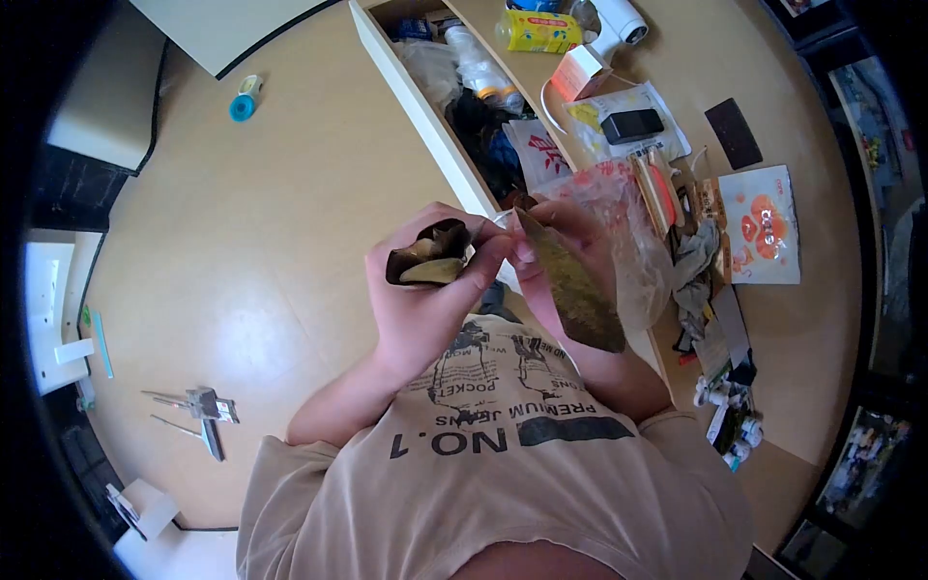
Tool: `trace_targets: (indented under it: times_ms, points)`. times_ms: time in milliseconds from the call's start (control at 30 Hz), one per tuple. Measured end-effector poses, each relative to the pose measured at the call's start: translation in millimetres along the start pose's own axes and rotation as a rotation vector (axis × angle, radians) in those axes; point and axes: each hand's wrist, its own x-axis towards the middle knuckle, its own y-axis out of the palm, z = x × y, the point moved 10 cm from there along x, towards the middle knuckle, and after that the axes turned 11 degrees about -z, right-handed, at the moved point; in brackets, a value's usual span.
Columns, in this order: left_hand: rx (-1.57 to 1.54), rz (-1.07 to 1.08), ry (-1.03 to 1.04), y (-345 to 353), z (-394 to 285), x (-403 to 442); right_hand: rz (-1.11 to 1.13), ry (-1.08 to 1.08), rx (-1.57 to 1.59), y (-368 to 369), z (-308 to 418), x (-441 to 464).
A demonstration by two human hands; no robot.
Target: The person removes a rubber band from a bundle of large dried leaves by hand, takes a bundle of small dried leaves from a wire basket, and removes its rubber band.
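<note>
My left hand is curled around a dark brown, hollow piece with a ragged rim and pale yellowish bits inside. In my right hand is a long, flat, mottled green-brown piece, like a dried leaf or pod half. It tapers at the top and widens downward past my wrist. The thumb and fingers of both hands meet between the two pieces, close to a small whitish scrap I cannot make out. Both hands are in front of my printed beige shirt, near the open drawer.
An open drawer with bags and bottles juts out ahead. On the desk at right lie a clear plastic bag, a black box, a yellow-labelled bottle and a white printed packet. A grey metal-and-plastic object lies on the floor at left.
</note>
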Motion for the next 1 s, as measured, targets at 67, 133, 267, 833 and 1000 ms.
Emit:
trace_targets:
  times_ms: [67, 133, 267, 833, 1000]
  points:
    - [0.0, -0.005, -0.059, -0.7, 5.4, -2.9, -0.029, -0.057, -0.12, -2.5, 3.5, -1.1]
    - [-0.037, -0.004, -0.122, 1.1, 11.6, -5.2, -0.053, -0.139, -0.204, -4.5, 9.6, -2.9]
    - [-0.238, 0.042, -0.269, 8.5, 28.1, -10.5, -0.116, -0.25, -0.22, -1.1, 18.2, -7.5]
    - [-0.468, 0.072, -0.634, 14.1, 68.5, -33.8, -0.035, -1.071, -0.996, 45.1, 78.5, -39.4]
    - [-0.375, 0.128, -0.38, 18.2, 47.4, -23.1, 0.076, -1.193, -1.225, 56.5, 83.5, -42.7]
